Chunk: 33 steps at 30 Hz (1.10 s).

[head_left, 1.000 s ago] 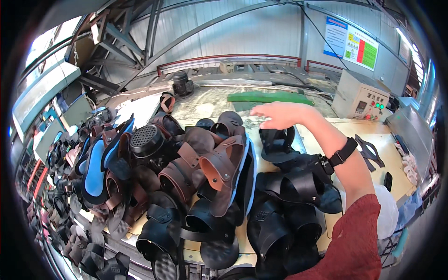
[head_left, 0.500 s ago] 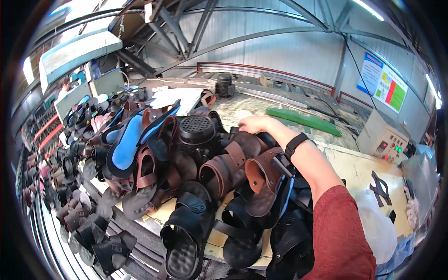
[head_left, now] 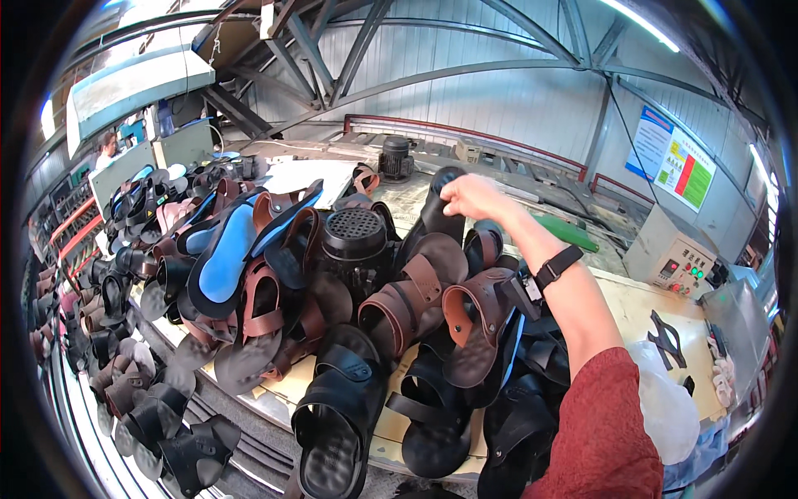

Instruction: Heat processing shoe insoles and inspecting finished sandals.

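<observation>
My right hand (head_left: 475,198) is closed on the end of a black sandal (head_left: 434,214), which stands tilted up at the back of a heap of footwear. Its lower part is hidden behind other sandals. Just below my wrist lie a brown strapped sandal (head_left: 478,303) and another brown one (head_left: 403,303). Left of the held sandal, a round black motor with a grated top (head_left: 356,233) sits among the heap. Nearer me are a black slide sandal (head_left: 339,407) and another black sandal (head_left: 432,416). My left hand is out of view.
Sandals with blue soles (head_left: 224,254) pile up on the left. A control box with lit buttons (head_left: 677,262) stands at the right, near black cut straps (head_left: 667,339) and a white plastic bag (head_left: 665,407). A green bar (head_left: 565,233) lies behind my forearm.
My right hand has risen and moved slightly right from the back of the heap. The black sandal in it has come up into view.
</observation>
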Each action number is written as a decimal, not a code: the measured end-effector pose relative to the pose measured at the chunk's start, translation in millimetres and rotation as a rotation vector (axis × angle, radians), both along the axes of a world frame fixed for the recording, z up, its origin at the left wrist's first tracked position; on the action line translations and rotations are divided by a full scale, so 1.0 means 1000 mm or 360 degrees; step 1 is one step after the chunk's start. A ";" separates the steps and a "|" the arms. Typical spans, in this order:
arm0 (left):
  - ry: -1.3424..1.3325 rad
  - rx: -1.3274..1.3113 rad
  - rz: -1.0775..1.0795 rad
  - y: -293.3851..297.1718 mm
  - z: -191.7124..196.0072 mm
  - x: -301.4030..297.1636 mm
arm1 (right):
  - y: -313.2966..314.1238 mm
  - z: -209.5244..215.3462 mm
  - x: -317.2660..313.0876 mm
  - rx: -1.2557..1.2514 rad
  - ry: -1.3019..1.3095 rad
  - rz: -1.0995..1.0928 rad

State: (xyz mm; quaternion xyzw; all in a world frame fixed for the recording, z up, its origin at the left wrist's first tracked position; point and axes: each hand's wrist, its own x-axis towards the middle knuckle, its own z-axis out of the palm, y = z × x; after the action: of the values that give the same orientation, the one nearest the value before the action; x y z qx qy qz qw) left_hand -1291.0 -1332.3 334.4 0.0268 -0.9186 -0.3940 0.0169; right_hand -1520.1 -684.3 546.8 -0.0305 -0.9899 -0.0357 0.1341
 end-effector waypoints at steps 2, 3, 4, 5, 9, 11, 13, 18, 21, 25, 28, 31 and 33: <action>0.0058 -0.0009 -0.0038 -0.007 -0.011 -0.001 | 0.000 0.013 0.010 -0.0035 0.0239 -0.0062; 0.0117 -0.0017 -0.0060 -0.008 -0.012 -0.002 | -0.003 0.023 0.016 -0.0068 0.0294 -0.0128; 0.0119 -0.0010 -0.0065 -0.009 -0.013 -0.002 | -0.004 0.031 0.021 -0.0044 0.0360 -0.0160; 0.0162 0.0026 -0.0082 -0.009 -0.013 -0.002 | -0.003 0.036 0.023 -0.0005 0.0453 -0.0179; 0.0068 0.0189 -0.0066 0.003 0.011 -0.002 | -0.003 0.061 0.042 0.0056 0.0804 -0.0294; 0.0255 0.0057 -0.0141 -0.003 0.005 0.000 | -0.010 0.084 0.059 0.0001 0.0820 -0.0522; 0.0430 -0.0070 -0.0224 -0.004 0.005 -0.002 | -0.012 0.093 0.077 -0.0262 0.0983 -0.0370; 0.0295 0.0397 -0.0218 -0.003 0.015 0.001 | -0.042 0.099 0.129 -0.1187 0.1213 -0.0040; 0.0282 0.0380 -0.0347 -0.017 0.026 0.006 | -0.135 0.084 0.170 -0.2664 0.1145 0.0302; -0.0151 0.0677 -0.0649 -0.032 0.062 0.001 | -0.203 0.038 0.228 -0.3110 0.0934 0.0560; 0.0330 0.0689 -0.1040 -0.053 0.053 -0.017 | -0.274 -0.001 0.253 -0.3268 0.1034 0.0737; -0.0133 0.1209 -0.1158 -0.052 0.090 -0.012 | -0.347 -0.036 0.274 -0.3591 0.1232 0.0673; -0.0148 0.1225 -0.1352 -0.050 0.109 -0.010 | -0.376 -0.050 0.301 -0.3846 0.1281 0.0592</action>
State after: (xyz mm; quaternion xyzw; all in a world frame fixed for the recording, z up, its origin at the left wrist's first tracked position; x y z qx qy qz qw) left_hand -1300.8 -1382.5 443.2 -0.3231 -0.6389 -0.6707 -0.1941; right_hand -1218.6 -1060.4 496.6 -0.0027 -0.2733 0.9099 0.3121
